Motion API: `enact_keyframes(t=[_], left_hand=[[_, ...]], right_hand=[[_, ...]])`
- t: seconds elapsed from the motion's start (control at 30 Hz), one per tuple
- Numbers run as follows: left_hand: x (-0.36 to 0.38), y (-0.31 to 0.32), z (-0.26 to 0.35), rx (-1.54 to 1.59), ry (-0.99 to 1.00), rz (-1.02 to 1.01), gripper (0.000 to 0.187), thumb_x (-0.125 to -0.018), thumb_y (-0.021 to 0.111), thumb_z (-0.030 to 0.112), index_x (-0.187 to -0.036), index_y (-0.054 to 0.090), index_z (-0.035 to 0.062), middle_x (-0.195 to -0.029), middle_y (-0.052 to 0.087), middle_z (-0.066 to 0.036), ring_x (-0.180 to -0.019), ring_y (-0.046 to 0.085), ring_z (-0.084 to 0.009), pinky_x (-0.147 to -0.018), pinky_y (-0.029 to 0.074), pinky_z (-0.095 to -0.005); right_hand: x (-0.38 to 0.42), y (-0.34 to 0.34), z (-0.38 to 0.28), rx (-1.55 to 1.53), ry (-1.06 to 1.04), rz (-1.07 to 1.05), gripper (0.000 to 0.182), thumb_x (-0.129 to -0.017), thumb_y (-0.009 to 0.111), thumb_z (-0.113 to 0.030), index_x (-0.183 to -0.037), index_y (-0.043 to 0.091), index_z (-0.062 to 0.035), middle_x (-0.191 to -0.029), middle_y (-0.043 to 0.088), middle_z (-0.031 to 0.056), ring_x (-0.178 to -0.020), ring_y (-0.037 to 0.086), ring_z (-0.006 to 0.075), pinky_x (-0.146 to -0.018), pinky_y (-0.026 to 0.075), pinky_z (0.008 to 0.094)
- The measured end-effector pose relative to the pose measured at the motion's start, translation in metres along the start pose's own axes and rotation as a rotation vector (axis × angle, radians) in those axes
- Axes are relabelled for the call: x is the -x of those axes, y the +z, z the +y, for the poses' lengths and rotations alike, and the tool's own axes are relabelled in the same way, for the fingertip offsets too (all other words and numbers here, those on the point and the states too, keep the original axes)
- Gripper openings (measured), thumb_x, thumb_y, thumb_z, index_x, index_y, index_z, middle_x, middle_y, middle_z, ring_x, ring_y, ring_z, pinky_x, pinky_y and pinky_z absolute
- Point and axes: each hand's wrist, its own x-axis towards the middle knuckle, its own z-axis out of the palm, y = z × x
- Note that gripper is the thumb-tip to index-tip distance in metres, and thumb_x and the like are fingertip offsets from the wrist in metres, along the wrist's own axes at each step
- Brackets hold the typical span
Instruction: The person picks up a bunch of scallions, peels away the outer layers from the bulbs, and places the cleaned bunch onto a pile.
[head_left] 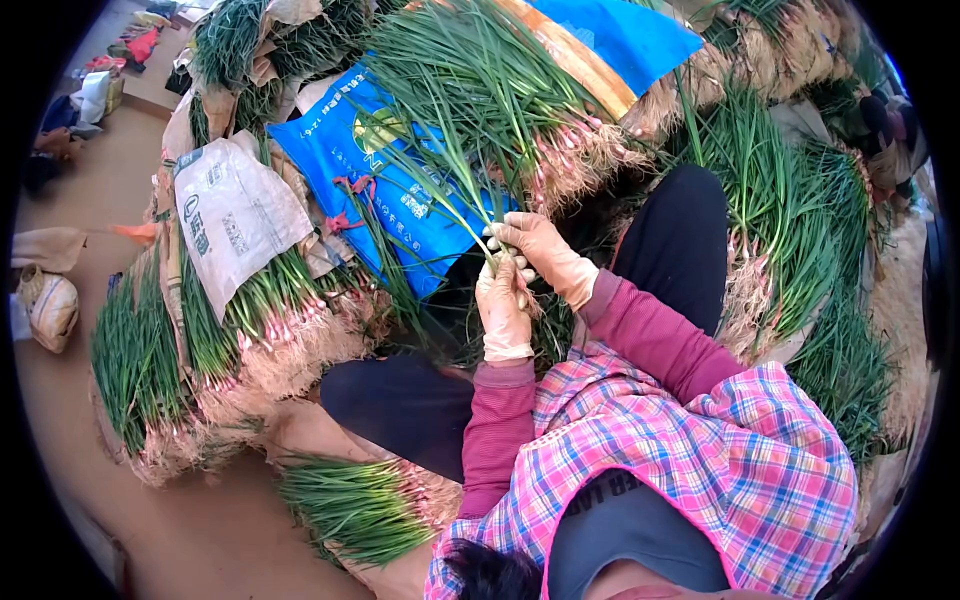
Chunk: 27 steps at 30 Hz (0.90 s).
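My left hand (503, 312), in a pale thin glove, is closed round a few green onions (465, 190). Their leaves point up and away to the left, while some roots show below the fist. Just above it, my right hand (548, 258), gloved the same way, has its fingers bent and pinched on the stalks. A blue printed bag (350, 150) lies behind both hands. On top of it rests a large heap of green onions (490, 70), with pinkish bulbs and tan roots facing right.
More bundled green onions stand at left (205, 340), some under a white sack (240, 215). A small bundle (350, 505) lies by my left knee (395, 405). Long-leaved bundles (780, 200) line the right side. Brown floor (210, 540) shows at lower left.
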Motion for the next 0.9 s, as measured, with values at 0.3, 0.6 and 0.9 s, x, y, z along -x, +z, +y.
enact_keyframes(t=[0.3,0.6,0.9], left_hand=[[-0.006,-0.002,0.007,0.02,0.107,0.018,0.024,-0.094,0.06,0.019,-0.113,0.057,0.0051,-0.086,0.063,-0.002,-0.065,0.056,-0.0048,-0.041,0.035,-0.0146],[-0.003,0.009,-0.002,0.004,0.123,-0.153,0.01,-0.098,0.053,0.013,-0.107,0.052,0.011,-0.084,0.058,0.001,-0.065,0.055,-0.0058,-0.045,0.038,-0.0149],[0.001,0.013,-0.015,-0.155,0.233,0.033,0.009,-0.091,0.059,0.001,-0.099,0.056,0.005,-0.081,0.061,-0.002,-0.057,0.05,-0.0048,-0.051,0.041,-0.0165]], right_hand=[[-0.023,-0.035,-0.022,1.187,-0.685,0.755,0.026,-0.079,0.072,-0.029,-0.088,0.061,-0.0062,-0.081,0.065,0.0121,-0.076,0.063,0.0301,-0.069,0.05,0.041],[0.025,-0.026,-0.019,0.062,-0.05,-0.093,0.015,-0.087,0.068,-0.016,-0.095,0.065,-0.0033,-0.075,0.063,0.0014,-0.061,0.06,0.0109,-0.057,0.047,0.0223],[0.02,-0.006,-0.009,0.933,-0.375,0.227,0.037,-0.08,0.071,-0.011,-0.114,0.059,-0.0018,-0.078,0.066,0.0059,-0.059,0.061,0.0124,-0.05,0.049,0.0281]])
